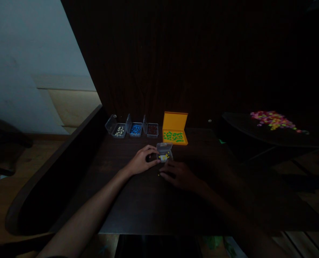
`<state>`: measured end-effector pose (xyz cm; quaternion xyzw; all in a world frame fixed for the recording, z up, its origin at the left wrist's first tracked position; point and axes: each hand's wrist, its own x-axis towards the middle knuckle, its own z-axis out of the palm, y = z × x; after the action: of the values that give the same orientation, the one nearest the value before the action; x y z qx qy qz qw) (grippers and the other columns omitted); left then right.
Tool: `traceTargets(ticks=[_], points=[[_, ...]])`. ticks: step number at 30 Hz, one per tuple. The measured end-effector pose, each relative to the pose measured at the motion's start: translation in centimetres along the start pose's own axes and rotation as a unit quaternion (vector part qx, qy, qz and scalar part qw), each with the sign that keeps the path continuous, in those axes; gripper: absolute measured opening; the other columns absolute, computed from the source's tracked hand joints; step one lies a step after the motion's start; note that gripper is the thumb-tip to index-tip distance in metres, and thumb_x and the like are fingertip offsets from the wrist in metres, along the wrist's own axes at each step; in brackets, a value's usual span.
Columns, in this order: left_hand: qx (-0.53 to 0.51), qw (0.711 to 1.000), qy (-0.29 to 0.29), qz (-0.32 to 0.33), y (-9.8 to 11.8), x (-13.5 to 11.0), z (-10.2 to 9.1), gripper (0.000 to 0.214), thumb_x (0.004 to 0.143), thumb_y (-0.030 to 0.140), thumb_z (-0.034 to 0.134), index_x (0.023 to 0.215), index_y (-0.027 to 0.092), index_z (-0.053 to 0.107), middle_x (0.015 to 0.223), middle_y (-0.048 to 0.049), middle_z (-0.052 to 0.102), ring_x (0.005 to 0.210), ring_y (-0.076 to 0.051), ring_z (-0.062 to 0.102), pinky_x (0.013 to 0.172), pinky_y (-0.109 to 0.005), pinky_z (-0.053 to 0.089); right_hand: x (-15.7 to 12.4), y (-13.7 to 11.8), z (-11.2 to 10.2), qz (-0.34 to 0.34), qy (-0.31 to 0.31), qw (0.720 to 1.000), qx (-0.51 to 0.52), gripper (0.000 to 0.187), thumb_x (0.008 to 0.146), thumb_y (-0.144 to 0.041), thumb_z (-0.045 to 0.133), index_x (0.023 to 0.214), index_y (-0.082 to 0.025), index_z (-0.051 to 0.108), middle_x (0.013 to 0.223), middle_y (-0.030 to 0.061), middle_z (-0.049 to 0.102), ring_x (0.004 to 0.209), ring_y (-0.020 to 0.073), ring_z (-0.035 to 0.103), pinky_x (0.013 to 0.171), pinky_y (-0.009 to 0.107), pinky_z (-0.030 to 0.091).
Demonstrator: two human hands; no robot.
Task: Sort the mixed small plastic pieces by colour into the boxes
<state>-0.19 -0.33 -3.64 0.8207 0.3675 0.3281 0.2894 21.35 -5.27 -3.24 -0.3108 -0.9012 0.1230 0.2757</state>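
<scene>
A small clear plastic box with its lid raised holds several small yellow pieces. My left hand grips the left side of this box, with fingertips at the back and the thumb at the front corner. Just in front of the box, low over the dark tabletop, is my right hand. Its fingers are bent and look apart, with nothing visible between them, though shadow hides part of them. A single yellow piece lies on the table right beside those fingertips.
Along the back stand open clear boxes with white pieces, blue pieces and dark red pieces. Beside them is an open orange box with green pieces. Multicoloured pieces are heaped on a dark surface at right.
</scene>
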Motion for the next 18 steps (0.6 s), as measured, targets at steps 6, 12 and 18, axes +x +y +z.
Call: traceTargets(ticks=[6, 12, 18], points=[[-0.002, 1.0, 0.004, 0.001, 0.0, 0.0, 0.0, 0.027, 0.082, 0.038, 0.064, 0.104, 0.021, 0.066, 0.113, -0.0069, 0.059, 0.098, -0.018, 0.06, 0.081, -0.031, 0.051, 0.1, 0.0, 1.0, -0.005, -0.041, 0.999, -0.031, 0.015, 0.09, -0.022, 0.053, 0.092, -0.018, 0.067, 0.088, 0.0047, 0.065, 0.074, 0.0132, 0.062, 0.063, 0.023, 0.047], [0.001, 1.0, -0.001, 0.0, -0.3, 0.0, 0.2, 0.029, 0.083, 0.038, 0.063, 0.106, 0.021, 0.065, 0.115, -0.0074, 0.058, 0.099, -0.018, 0.059, 0.079, -0.03, 0.051, 0.0, 0.0, 1.5, 0.015, -0.056, 0.998, -0.029, 0.009, 0.088, -0.02, 0.053, 0.09, -0.018, 0.061, 0.088, 0.0039, 0.064, 0.073, 0.0123, 0.061, 0.061, 0.022, 0.044], [0.0, 1.0, 0.001, -0.001, -0.1, 0.0, 0.1, 0.027, 0.082, 0.037, 0.064, 0.104, 0.022, 0.066, 0.114, -0.0073, 0.059, 0.101, -0.019, 0.06, 0.083, -0.032, 0.051, 0.2, -0.1, 0.7, 0.043, -0.045, 0.998, 0.006, 0.008, 0.09, -0.021, 0.049, 0.09, -0.02, 0.057, 0.086, 0.0034, 0.063, 0.072, 0.0129, 0.06, 0.063, 0.023, 0.044]])
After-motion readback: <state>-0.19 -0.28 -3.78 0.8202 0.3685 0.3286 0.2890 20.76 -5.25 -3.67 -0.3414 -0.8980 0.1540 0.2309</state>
